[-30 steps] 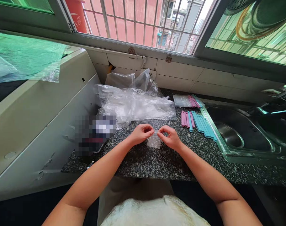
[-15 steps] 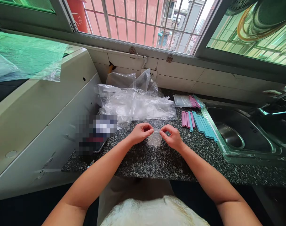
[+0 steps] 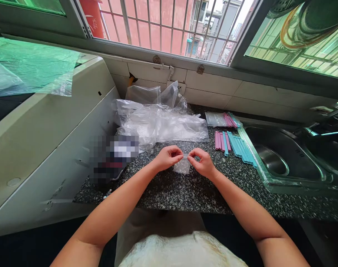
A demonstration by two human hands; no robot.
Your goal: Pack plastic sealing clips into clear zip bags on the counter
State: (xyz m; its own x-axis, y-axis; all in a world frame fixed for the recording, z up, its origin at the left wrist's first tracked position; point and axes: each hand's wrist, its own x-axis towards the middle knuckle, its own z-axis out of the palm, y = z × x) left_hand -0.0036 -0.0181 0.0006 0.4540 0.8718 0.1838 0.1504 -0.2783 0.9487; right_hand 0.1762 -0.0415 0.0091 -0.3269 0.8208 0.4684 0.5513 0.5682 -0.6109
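Small bag: was held just above the counter, left of the sink.
Left hand: fingers were pinched on the bag's top edge.
Right hand: likewise clamped.
Sticks: were laid beside the sink.
Plastic wrap: was heaped behind.

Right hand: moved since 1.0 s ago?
Barely. The right hand has crept slightly left toward the left hand, away from the pink and blue sticks, both pinching the small clear bag.

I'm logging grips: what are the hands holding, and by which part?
A small clear plastic bag, pinched at its top edge between the left hand and the right hand, over the countertop.
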